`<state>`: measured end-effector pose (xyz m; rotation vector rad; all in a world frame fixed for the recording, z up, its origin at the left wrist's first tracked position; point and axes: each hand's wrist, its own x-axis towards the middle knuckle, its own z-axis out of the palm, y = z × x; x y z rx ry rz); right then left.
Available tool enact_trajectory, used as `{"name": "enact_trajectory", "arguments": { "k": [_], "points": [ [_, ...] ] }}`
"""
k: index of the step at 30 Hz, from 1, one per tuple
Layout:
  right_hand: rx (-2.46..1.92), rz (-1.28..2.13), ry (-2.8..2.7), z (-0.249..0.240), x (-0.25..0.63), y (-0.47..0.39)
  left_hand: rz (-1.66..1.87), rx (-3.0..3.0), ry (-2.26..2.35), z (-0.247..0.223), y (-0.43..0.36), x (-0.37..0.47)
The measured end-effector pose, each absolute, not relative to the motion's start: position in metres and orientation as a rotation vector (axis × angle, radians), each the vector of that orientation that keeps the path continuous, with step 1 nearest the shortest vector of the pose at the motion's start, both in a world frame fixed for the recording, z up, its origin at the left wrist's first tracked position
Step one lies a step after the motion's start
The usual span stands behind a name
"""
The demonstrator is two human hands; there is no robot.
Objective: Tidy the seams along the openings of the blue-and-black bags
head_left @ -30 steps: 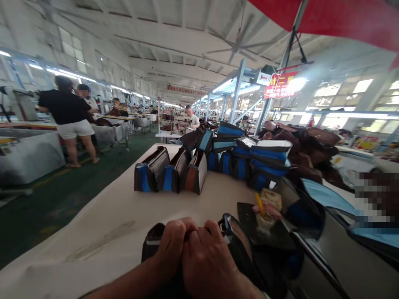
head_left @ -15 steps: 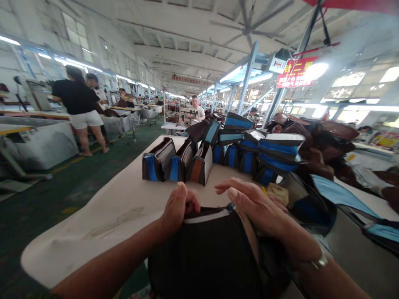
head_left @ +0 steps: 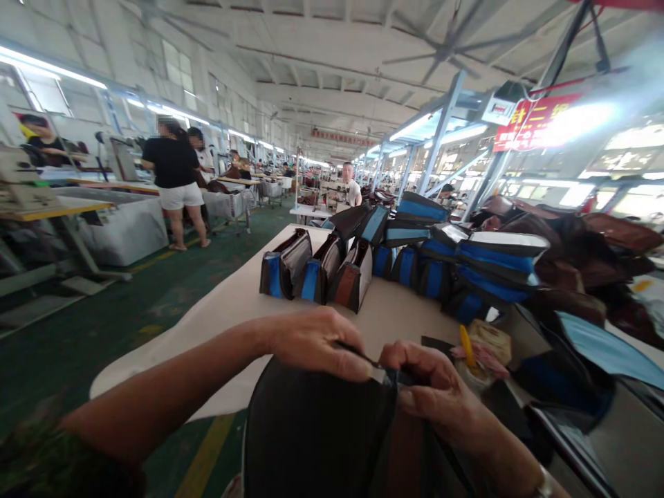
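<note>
A dark bag [head_left: 316,429] with a brown strip down its side stands at the near edge of the table, close to my body. My left hand [head_left: 321,342] lies over its top rim, thumb on the near face and fingers folded over the edge, gripping it. At the rim's right corner my right hand [head_left: 436,384] pinches the edge between thumb and fingers. The bag's inside is mostly hidden by my hands.
Beyond my hands, several small bags [head_left: 280,270] stand on the pale table [head_left: 228,346]. More blue and grey bags [head_left: 498,259] are piled to the right. A yellow-handled tool [head_left: 467,346] stands in a small container. Co-workers [head_left: 173,173] stand across the green floor.
My left hand has moved right and turned palm-down over the rim. My right hand, raised and loose before, now pinches the corner. The view has swung left.
</note>
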<state>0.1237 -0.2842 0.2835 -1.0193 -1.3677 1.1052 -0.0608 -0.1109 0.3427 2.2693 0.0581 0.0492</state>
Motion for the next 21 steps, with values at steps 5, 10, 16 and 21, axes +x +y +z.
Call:
{"name": "enact_trajectory", "arguments": {
  "k": [5, 10, 16, 21],
  "points": [
    [-0.994, 1.089, -1.334, 0.289, 0.111, -0.291, -0.074, 2.233, 0.032, 0.367, -0.132, -0.054],
    [-1.025, 1.038, -1.359, 0.294, 0.107, -0.295, -0.15, 2.061, 0.113, 0.36, -0.132, -0.048],
    [-1.039, 1.143, -1.219, 0.288, 0.106, -0.3, -0.14, 1.928, 0.132, 0.353, -0.138, -0.045],
    [-1.031, 1.084, -1.246, 0.286, 0.108, -0.3, -0.134, 1.872, 0.185, 0.353, -0.144, -0.043]
  ]
}}
